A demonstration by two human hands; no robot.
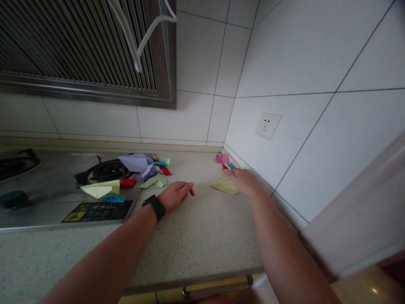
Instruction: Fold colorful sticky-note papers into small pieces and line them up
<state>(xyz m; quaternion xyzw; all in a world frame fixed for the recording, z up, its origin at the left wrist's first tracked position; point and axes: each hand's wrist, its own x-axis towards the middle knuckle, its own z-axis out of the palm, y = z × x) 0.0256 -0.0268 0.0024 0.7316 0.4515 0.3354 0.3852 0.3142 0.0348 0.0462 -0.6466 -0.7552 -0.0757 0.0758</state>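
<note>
My left hand [175, 195], a black watch [155, 207] on its wrist, rests over the counter with fingers loosely bent and nothing in them. To its left lies a pale green folded paper [154, 181]. My right hand [243, 179] reaches into the back right corner, at a small cluster of folded papers. Among these are a pink folded paper [222, 158] and a blue folded paper [231, 165]. Most of the right fingers are hidden, so whether they grip a paper is unclear. A yellow folded paper [224, 185] lies flat beside and partly behind this hand.
On the gas stove [66, 169] and counter [196, 236] lie several papers, including a lilac paper plane [134, 162], a cream paper plane [100, 189] and a red folded paper [128, 183]. A range hood [167, 99] hangs above. A tiled wall with a socket [268, 126] bounds the right.
</note>
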